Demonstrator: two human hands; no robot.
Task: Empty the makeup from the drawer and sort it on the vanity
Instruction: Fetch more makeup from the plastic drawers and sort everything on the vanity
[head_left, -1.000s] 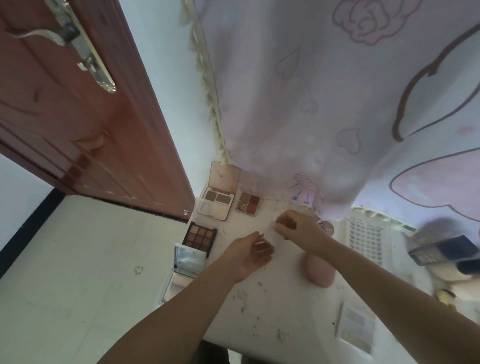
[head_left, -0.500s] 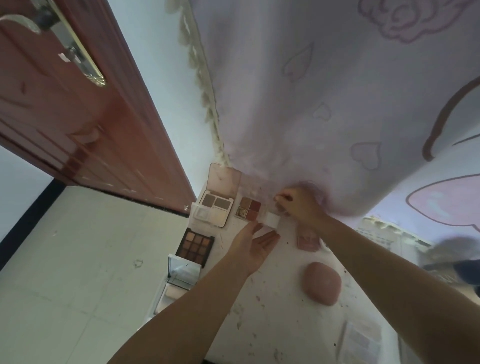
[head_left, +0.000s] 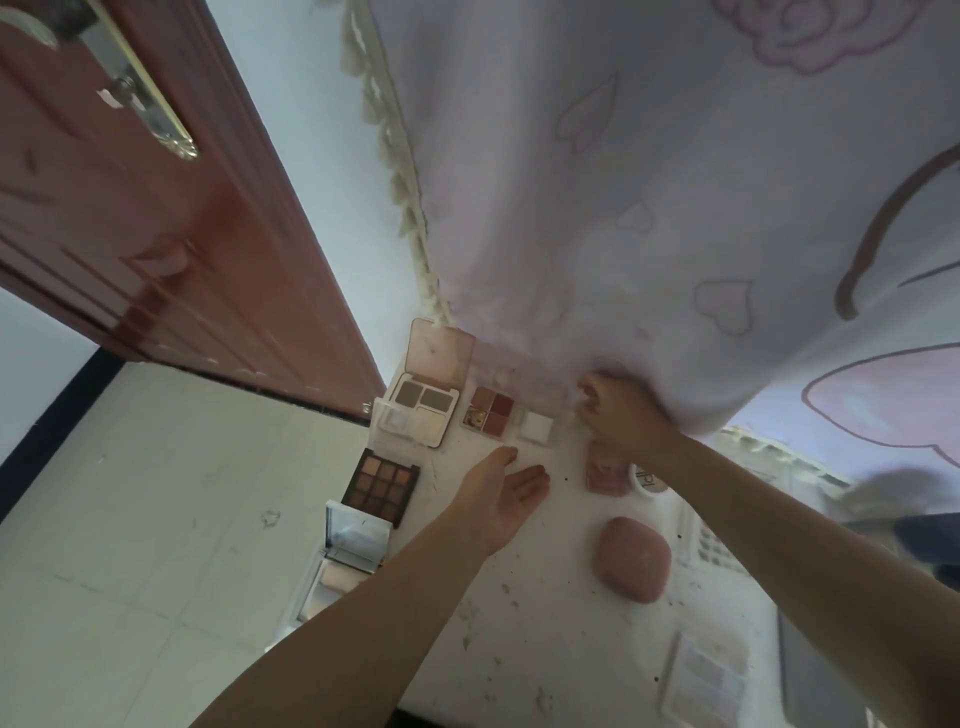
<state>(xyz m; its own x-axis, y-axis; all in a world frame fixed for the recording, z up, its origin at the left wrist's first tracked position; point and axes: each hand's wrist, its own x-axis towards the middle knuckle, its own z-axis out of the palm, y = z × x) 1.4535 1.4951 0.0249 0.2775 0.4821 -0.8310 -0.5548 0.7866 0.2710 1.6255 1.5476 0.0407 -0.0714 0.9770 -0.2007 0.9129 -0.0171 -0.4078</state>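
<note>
Lying nearest on the white vanity (head_left: 545, 597), at 5 o'clock, a pale palette (head_left: 704, 680); beyond it, a pink compact (head_left: 632, 558). Left hand (head_left: 501, 499), centre, fingers straight, holding nothing. Right hand (head_left: 618, 415), at 1 o'clock, fingers curled; contents indiscernible. Small white pan (head_left: 536, 427) lies between them, touching the red quad palette (head_left: 491, 410).
</note>
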